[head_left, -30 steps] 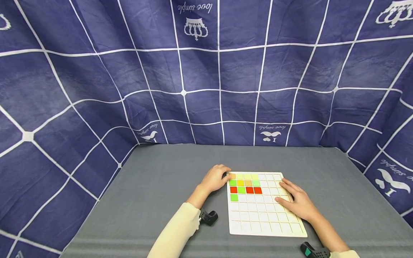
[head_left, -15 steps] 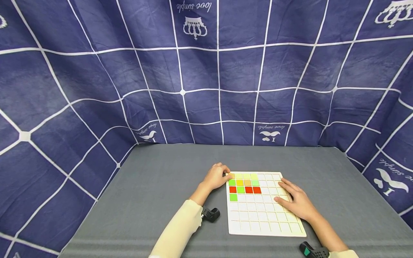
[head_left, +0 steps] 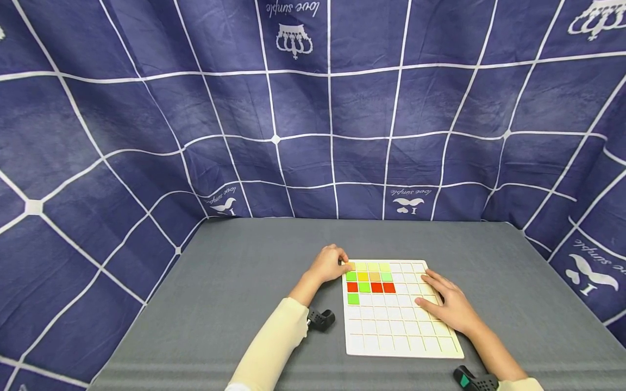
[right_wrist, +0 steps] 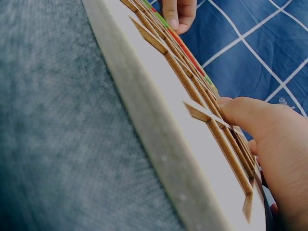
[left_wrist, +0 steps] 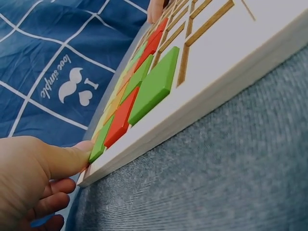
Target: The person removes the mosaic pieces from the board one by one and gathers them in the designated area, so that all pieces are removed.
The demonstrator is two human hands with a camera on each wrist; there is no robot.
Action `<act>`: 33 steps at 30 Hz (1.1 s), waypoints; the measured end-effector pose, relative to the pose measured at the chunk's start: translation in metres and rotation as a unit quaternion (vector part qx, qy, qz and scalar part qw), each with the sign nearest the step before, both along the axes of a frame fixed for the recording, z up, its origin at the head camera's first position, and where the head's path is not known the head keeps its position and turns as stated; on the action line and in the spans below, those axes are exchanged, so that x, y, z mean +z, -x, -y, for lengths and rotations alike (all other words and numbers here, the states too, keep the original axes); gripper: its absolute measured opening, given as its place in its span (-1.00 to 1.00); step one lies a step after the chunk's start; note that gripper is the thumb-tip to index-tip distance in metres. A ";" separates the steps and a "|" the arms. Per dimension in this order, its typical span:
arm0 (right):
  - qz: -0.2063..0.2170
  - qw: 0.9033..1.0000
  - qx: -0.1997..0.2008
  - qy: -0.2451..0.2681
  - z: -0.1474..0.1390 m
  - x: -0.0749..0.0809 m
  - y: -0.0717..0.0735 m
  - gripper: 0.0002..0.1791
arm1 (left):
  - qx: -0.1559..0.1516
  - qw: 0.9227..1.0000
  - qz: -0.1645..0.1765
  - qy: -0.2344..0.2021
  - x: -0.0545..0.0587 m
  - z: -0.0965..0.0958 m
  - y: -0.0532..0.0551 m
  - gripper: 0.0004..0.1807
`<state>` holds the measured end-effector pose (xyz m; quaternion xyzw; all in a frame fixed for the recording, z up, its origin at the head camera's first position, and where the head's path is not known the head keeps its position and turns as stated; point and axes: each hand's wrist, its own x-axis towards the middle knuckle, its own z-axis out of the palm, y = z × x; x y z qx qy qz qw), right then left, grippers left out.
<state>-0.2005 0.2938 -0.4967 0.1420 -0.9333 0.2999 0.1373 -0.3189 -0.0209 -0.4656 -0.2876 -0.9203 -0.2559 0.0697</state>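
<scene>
A white grid board (head_left: 381, 328) lies on the grey table, with square tiles in its far left cells. My left hand (head_left: 326, 266) is at the far left corner, its thumb over the orange corner tile (head_left: 351, 266) and its other fingers curled at the edge; the index fingertip is partly hidden. Beside this thumb in the left wrist view is a green tile (left_wrist: 102, 144), then a red tile (left_wrist: 121, 118) and a nearer green tile (left_wrist: 155, 86). My right hand (head_left: 451, 306) rests on the board's right edge, fingers extended, thumb on bare cells.
The grey table (head_left: 235, 282) stretches out on both sides of the board. Behind it hangs a blue cloth (head_left: 362, 108) with white lines, which also closes in the left and right sides. Black wrist cameras (head_left: 321, 320) sit on both wrists.
The left wrist and forearm have shifted slightly, and the left index finger has drawn a little closer to the thumb. The right hand and all tiles stay as they were.
</scene>
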 end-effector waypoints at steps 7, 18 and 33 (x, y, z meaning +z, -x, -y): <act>-0.004 1.000 0.000 -0.001 0.000 0.000 0.001 -0.26 | 0.001 1.000 -0.005 -0.005 0.001 -0.002 0.001 -0.78; 0.004 1.000 -0.005 -0.006 0.000 0.000 0.000 -0.25 | 0.003 0.999 0.027 -0.030 0.003 -0.005 0.002 -0.79; -0.001 1.000 0.000 -0.001 0.000 0.000 0.000 -0.26 | 0.016 0.989 0.097 -0.110 -0.001 -0.005 0.003 -0.83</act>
